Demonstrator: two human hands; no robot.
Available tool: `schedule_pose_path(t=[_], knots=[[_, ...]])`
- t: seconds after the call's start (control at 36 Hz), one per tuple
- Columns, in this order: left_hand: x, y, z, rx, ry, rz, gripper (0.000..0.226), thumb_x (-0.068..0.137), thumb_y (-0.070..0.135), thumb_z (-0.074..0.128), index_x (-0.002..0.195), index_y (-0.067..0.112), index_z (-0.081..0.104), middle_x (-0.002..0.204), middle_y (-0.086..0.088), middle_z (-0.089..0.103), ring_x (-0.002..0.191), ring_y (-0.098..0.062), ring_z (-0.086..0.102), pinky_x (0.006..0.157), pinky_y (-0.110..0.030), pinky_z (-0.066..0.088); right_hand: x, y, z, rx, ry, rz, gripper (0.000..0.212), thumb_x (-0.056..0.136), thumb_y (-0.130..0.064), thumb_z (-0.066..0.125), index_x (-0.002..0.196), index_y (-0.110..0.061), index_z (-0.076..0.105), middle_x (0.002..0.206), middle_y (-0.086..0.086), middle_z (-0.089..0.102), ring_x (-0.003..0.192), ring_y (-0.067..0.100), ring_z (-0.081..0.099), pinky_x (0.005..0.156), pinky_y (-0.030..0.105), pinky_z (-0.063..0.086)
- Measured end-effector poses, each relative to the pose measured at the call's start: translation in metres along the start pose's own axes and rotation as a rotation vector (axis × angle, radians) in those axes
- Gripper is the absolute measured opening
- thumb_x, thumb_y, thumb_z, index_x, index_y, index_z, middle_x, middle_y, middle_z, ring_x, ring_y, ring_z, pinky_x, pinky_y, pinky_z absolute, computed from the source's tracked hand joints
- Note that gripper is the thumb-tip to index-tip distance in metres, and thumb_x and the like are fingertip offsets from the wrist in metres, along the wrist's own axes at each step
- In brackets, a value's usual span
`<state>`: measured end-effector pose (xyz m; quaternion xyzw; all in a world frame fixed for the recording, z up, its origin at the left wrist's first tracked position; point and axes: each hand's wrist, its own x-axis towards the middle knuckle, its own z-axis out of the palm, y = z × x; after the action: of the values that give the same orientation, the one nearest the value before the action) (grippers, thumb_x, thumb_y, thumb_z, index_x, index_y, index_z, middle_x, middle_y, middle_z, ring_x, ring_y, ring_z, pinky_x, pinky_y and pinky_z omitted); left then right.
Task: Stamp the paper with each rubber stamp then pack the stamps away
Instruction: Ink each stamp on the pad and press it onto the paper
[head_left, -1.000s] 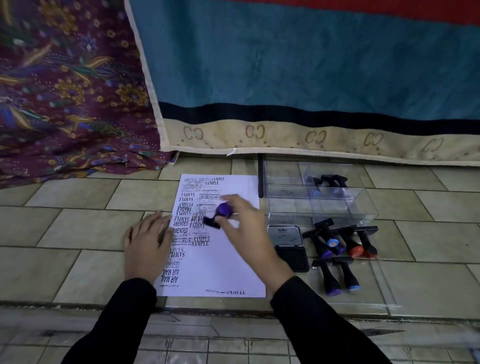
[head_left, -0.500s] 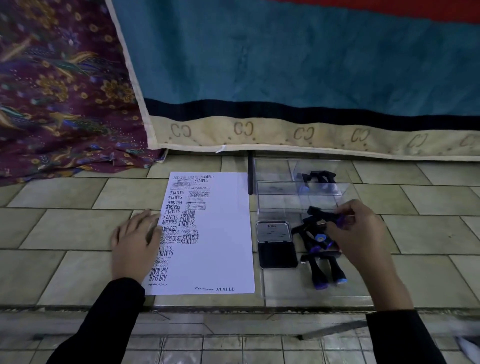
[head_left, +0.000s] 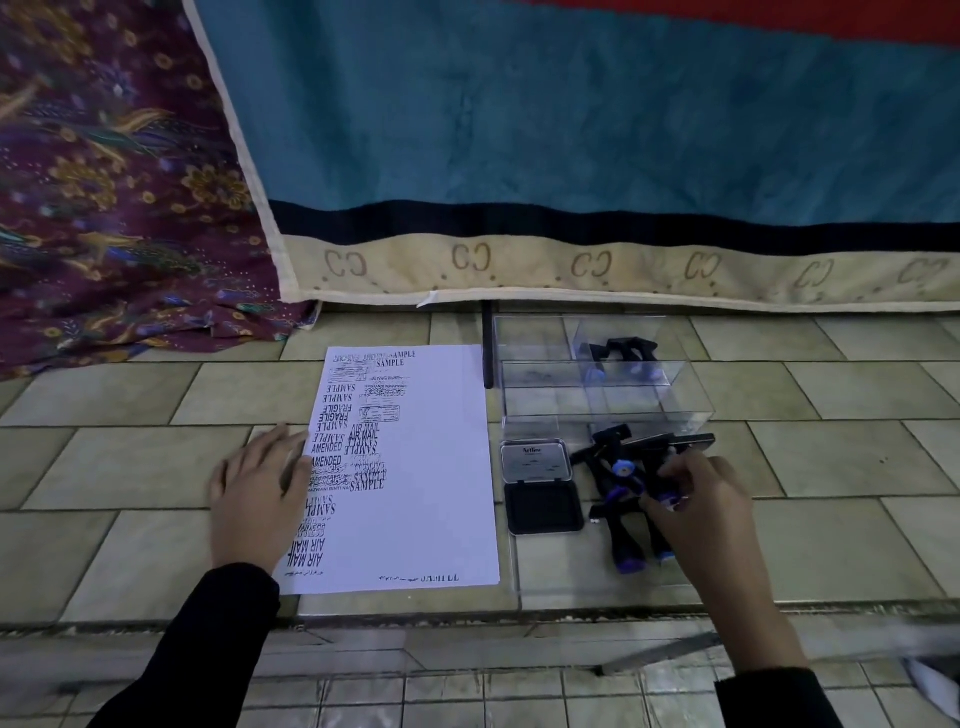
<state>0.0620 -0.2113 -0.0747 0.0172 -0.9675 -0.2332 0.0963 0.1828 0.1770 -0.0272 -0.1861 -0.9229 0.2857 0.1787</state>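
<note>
**While one hand pins the paper, the other pinches a stamp in the pile**

Where the stamps (head_left: 615, 488) lie, in a loose heap of black handles with blue and purple ends, they sit on the floor (head_left: 130, 467) right of the paper (head_left: 426, 467). They lie just in front of a clear box (head_left: 675, 400). The right hand (head_left: 706, 504) is down among them, its fingers (head_left: 675, 474) curled and pinching one purple-ended stamp (head_left: 669, 500) at the heap's right side. Other handles cross close beside that stamp and touch it.

An open ink pad (head_left: 543, 506) lies between heap and paper, its lid tipped back. A pair of stamps (head_left: 621, 351) is inside the box, in a rear compartment. A thin black rod (head_left: 487, 348) lies by the paper's top right corner.

The paper lies flat, its left half crowded with overlapping prints such as SAMPLE, AIR MAIL, FRAGILE and AMENDED. The left hand (head_left: 260, 493) rests palm down across its left edge, fingers (head_left: 283, 447) straight and slightly spread, partly on the floor.

Behind hang a blue cloth (head_left: 571, 130) with a cream border and a purple patterned cloth (head_left: 104, 182).
</note>
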Motion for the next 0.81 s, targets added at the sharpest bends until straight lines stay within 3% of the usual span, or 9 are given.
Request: schedule_pose_path(t=[0.11,0.25,0.36,0.44,0.53,0.67,0.81], knots=[[0.000,0.000,0.001,-0.009,0.010,0.009,0.038,0.091,0.034,0.047,0.125,0.024,0.063,0.142,0.003,0.051,0.133,-0.023,0.039,0.112,-0.040,0.016,0.001,0.001,0.002,0.005,-0.033,0.010,0.037,0.062,0.001,0.082,0.089,-0.010,0.060,0.090,0.003,0.052,0.063,0.003,0.050,0.057,0.009,0.034],[0.001,-0.001,0.002,-0.001,0.014,0.003,0.029,0.095,0.027,0.055,0.123,0.025,0.063,0.142,0.004,0.051,0.133,-0.022,0.039,0.113,-0.040,0.016,0.003,0.001,-0.001,-0.049,-0.082,-0.007,0.035,0.064,-0.003,0.081,0.091,-0.011,0.061,0.091,0.002,0.054,0.075,0.020,0.055,0.065,0.026,0.041],[0.002,-0.002,0.003,0.002,0.015,-0.007,0.029,0.095,0.022,0.059,0.123,0.026,0.063,0.143,0.005,0.051,0.134,-0.020,0.038,0.113,-0.039,0.015,0.007,0.001,-0.004,-0.059,-0.097,-0.003,0.032,0.065,-0.008,0.082,0.091,-0.012,0.062,0.088,0.001,0.055,0.074,0.016,0.052,0.062,0.021,0.039],[0.002,-0.003,0.004,-0.004,0.017,-0.004,0.030,0.095,0.022,0.059,0.124,0.027,0.063,0.143,0.005,0.051,0.134,-0.020,0.038,0.113,-0.039,0.015,0.015,-0.006,-0.007,0.039,-0.052,0.011,0.030,0.070,-0.014,0.081,0.092,-0.014,0.061,0.089,0.000,0.058,0.068,0.007,0.053,0.058,0.011,0.035],[0.002,-0.003,0.004,-0.002,0.012,-0.002,0.030,0.095,0.023,0.058,0.124,0.027,0.062,0.143,0.005,0.050,0.134,-0.020,0.038,0.114,-0.040,0.015,0.034,-0.020,-0.011,0.140,0.010,0.003,0.025,0.076,-0.018,0.075,0.093,-0.021,0.058,0.090,-0.004,0.061,0.072,0.000,0.056,0.056,0.010,0.035],[0.003,-0.005,0.005,0.006,0.015,0.003,0.030,0.095,0.023,0.058,0.124,0.027,0.063,0.143,0.005,0.051,0.134,-0.020,0.038,0.113,-0.039,0.015,0.086,-0.040,-0.001,0.152,0.054,-0.062,0.012,0.085,-0.015,0.064,0.097,-0.013,0.065,0.088,-0.001,0.062,0.073,0.011,0.056,0.059,0.012,0.036],[0.002,-0.004,0.005,-0.007,0.027,0.002,0.030,0.094,0.023,0.060,0.123,0.028,0.064,0.141,0.005,0.052,0.132,-0.019,0.040,0.113,-0.038,0.015,0.148,-0.040,0.027,-0.030,-0.045,0.010,0.011,0.086,-0.008,0.057,0.092,-0.008,0.067,0.086,0.007,0.067,0.078,0.021,0.059,0.064,0.024,0.042]])
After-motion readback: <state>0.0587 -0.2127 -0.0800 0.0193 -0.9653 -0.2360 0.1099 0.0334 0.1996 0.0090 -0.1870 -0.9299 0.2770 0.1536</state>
